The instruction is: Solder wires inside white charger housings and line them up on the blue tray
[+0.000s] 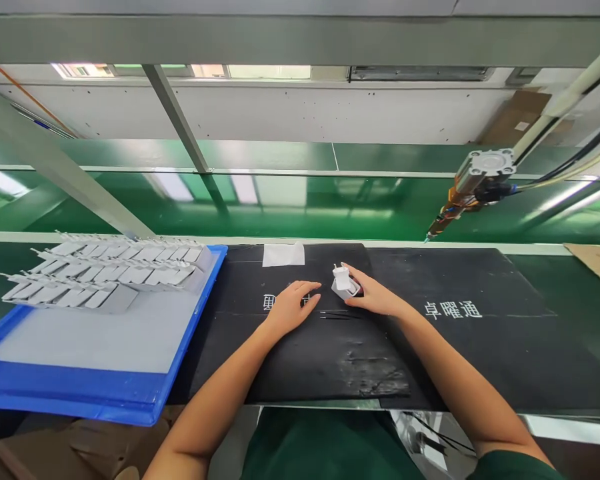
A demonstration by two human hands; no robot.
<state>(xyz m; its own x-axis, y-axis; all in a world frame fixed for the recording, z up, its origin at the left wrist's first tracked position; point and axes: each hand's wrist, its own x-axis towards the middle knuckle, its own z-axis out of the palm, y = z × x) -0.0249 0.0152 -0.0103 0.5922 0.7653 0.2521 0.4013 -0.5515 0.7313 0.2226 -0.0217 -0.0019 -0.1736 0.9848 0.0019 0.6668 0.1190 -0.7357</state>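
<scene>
My right hand has its thumb and fingers closed round a white plug adapter, just over the black mat. A smaller block with thin prongs shows on its top; whether this is a separate piece I cannot tell. My left hand rests low over the mat to the left of the adapter, palm down, fingers bent and apart, holding nothing. Between the hands and slightly nearer me lies a thin dark tool, perhaps tweezers. A white paper piece lies at the mat's far edge.
A blue tray at left carries several rows of similar white adapters on a pale sheet. An orange-tipped pneumatic tool hangs at upper right. A slanted metal post stands behind the tray. Brown cardboard lies at far right.
</scene>
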